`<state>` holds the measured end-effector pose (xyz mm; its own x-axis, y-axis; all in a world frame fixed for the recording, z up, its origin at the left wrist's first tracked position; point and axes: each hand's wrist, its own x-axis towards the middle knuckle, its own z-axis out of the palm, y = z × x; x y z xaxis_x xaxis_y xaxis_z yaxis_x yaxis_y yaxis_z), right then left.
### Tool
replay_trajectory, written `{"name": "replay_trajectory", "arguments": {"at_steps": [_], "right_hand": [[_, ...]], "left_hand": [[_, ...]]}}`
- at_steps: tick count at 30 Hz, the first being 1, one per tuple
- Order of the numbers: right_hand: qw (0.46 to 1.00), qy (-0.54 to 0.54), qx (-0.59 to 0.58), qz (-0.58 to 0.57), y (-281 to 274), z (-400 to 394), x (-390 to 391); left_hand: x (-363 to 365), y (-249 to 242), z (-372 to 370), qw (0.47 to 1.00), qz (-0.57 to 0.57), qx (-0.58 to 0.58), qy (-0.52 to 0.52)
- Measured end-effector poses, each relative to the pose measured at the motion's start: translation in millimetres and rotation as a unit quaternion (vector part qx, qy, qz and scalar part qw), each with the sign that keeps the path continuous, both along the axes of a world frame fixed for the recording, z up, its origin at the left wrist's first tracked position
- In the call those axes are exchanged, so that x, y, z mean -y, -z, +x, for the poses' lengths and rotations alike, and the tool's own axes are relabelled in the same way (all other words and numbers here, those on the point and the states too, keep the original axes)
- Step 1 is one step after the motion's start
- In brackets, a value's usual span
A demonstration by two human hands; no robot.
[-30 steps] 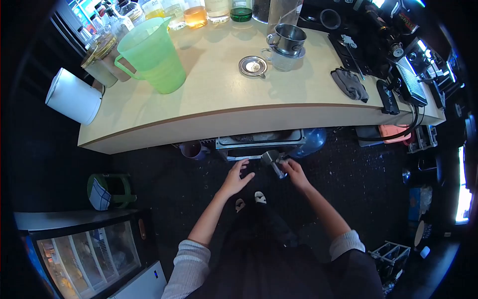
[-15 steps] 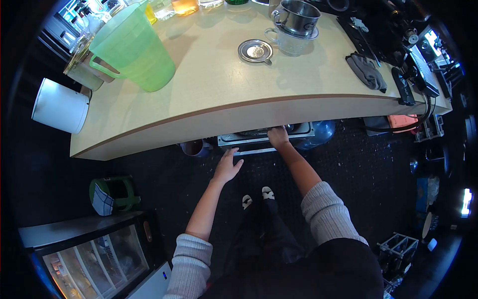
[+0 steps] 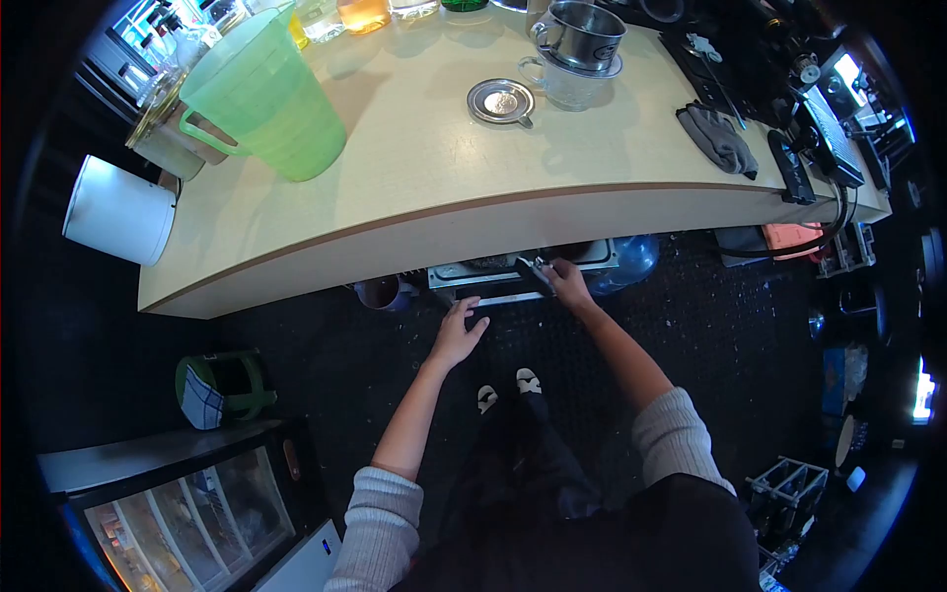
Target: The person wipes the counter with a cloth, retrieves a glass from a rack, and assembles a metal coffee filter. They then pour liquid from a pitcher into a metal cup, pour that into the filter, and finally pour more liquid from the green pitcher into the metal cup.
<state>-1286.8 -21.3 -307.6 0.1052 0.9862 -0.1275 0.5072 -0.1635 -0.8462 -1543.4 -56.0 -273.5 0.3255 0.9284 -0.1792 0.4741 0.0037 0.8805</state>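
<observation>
Below the counter's front edge, a metal-framed pull-out unit [image 3: 444,277] juts out, with a pale bar along its front. My left hand [image 3: 457,335] is at this bar, fingertips right by its left part and fingers spread. At the unit's right half, my right hand [image 3: 568,284] is closed on a dark, flat piece with a shiny end [image 3: 535,273]; I cannot tell what kind of thing it is. The counter hides the back of the unit.
On the counter [image 3: 414,148] stand a green pitcher [image 3: 271,109], a metal drip filter [image 3: 582,39] on a glass cup [image 3: 572,87], a small metal lid [image 3: 500,102] and a grey cloth [image 3: 717,140]. Below are a dark mug [image 3: 383,292] and a blue bottle [image 3: 636,259].
My right hand has drawn back slightly towards me and right, bringing the dark piece into view. The left hand stays nearly in place.
</observation>
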Motion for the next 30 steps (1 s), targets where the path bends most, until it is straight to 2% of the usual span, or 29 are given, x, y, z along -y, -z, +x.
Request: {"name": "replay_trajectory", "arguments": {"at_steps": [1, 2, 4, 5, 7, 11, 13, 15, 18, 19, 21, 23, 25, 27, 30], "right_hand": [[0.970, 0.048, -0.233, -0.054, -8, 2, 11], [0.970, 0.048, -0.231, -0.051, -17, 1, 24], [0.908, 0.059, -0.411, -0.057, -45, -3, 53], [0.909, 0.056, -0.410, -0.051, -61, -4, 64], [0.848, 0.039, -0.528, -0.030, -99, -7, 82], [0.824, -0.007, -0.566, -0.007, -182, -22, 95], [0.800, -0.035, -0.599, 0.004, -222, -35, 94], [0.806, -0.085, -0.584, 0.048, -247, -45, 79], [0.789, -0.130, -0.594, 0.087, -286, -68, 48], [0.777, -0.132, -0.606, 0.105, -293, -74, 34], [0.762, -0.142, -0.619, 0.127, -303, -85, 4], [0.786, -0.102, -0.590, 0.150, -310, -95, -23], [0.780, -0.125, -0.591, 0.163, -314, -101, -43], [0.788, -0.119, -0.585, 0.147, -313, -103, -63], [0.792, -0.125, -0.584, 0.125, -304, -98, -86]], "left_hand": [[4, -2, 1, 0.999, -0.024, 0.025, -0.008], [8, -5, 0, 0.999, -0.021, 0.026, -0.008], [19, -16, -4, 0.993, -0.061, 0.104, -0.018], [26, -23, -9, 0.993, -0.055, 0.107, -0.018], [40, -43, -21, 0.973, -0.071, 0.219, -0.018], [50, -118, -48, 0.962, -0.042, 0.270, -0.024], [44, -161, -59, 0.940, 0.044, 0.333, -0.068], [30, -207, -62, 0.913, 0.155, 0.349, -0.143], [-8, -241, -66, 0.855, 0.285, 0.362, -0.238], [-23, -252, -67, 0.851, 0.294, 0.362, -0.240], [-53, -275, -67, 0.802, 0.351, 0.364, -0.319], [-83, -291, -73, 0.798, 0.349, 0.356, -0.337], [-112, -298, -83, 0.796, 0.342, 0.348, -0.359], [-141, -301, -97, 0.811, 0.296, 0.379, -0.335], [-152, -337, -100, 0.809, 0.270, 0.434, -0.290]]}}
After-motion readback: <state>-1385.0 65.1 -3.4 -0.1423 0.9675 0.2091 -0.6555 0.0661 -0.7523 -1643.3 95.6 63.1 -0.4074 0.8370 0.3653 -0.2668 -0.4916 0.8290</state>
